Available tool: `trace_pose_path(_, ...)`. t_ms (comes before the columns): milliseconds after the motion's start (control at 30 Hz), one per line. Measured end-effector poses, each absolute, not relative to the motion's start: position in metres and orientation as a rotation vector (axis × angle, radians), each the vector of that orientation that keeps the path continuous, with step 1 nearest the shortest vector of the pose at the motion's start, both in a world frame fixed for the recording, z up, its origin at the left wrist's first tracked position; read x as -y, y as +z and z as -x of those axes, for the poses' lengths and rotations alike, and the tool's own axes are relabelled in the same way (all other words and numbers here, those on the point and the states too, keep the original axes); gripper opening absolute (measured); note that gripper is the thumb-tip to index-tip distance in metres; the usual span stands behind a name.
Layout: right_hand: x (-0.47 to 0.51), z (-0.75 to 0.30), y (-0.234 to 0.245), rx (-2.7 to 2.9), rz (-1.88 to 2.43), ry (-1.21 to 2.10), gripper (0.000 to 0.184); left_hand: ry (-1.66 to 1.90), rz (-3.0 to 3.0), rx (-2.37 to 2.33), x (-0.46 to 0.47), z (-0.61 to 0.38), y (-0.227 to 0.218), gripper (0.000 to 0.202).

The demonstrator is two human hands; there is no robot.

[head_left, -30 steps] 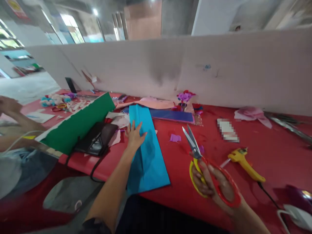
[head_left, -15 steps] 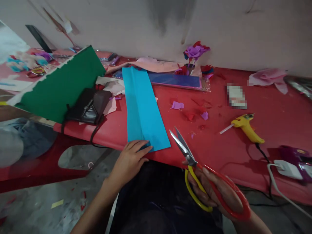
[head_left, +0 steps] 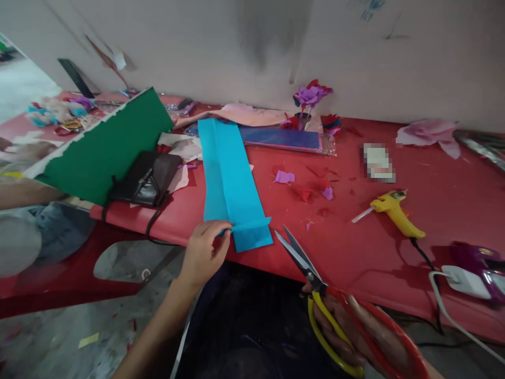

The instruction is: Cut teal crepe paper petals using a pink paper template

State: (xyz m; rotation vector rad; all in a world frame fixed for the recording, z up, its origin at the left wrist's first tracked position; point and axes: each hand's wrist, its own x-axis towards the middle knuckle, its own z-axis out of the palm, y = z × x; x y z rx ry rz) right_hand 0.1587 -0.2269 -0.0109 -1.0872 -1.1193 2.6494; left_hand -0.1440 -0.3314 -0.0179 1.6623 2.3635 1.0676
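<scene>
A long strip of blue crepe paper (head_left: 226, 173) lies on the red table (head_left: 355, 237), running from the back wall to the near edge. My left hand (head_left: 203, 252) pinches the paper's near left corner and lifts a layer, folding it up. My right hand (head_left: 366, 337) grips scissors (head_left: 315, 284) with one yellow and one red handle; the blades are parted and point up-left, just right of the paper's near end.
A green sheet (head_left: 106, 147) and a dark bag (head_left: 145, 179) lie to the left. A yellow glue gun (head_left: 394, 210) with its cord, a white plug (head_left: 461, 276), paper flowers (head_left: 310, 97), pink paper (head_left: 428, 131) and small scraps sit to the right. Another person's arm (head_left: 19, 192) is at far left.
The camera tipped down and steadied. My left hand slid from mid-strip to the near corner and now pinches it up. The scissors dropped lower and to the right.
</scene>
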Motion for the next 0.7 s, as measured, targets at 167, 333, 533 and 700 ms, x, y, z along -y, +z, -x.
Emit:
trace_pose_path(167, 0.22, -0.155, 0.0, 0.805, 0.959, 2.869, 0.054, 1.133, -1.661, -2.442, 0.323, 0.14, -0.008, 0.015)
trace_pose_path(333, 0.216, -0.145, -0.009, 0.604, 0.763, 3.044, 0.063, 1.119, -1.721, -2.407, 0.326, 0.136, -0.004, 0.015)
trace_pose_path(533, 0.218, -0.134, -0.019, 0.498, 0.699, 3.068, 0.065, 1.062, -1.72, -2.385, 0.34, 0.132, -0.012, 0.014)
trace_pose_path(700, 0.221, -0.137, -0.018, 0.494, 0.766, 3.036, 0.06, 1.09, -1.691, -2.385, 0.346, 0.132, -0.019, 0.015)
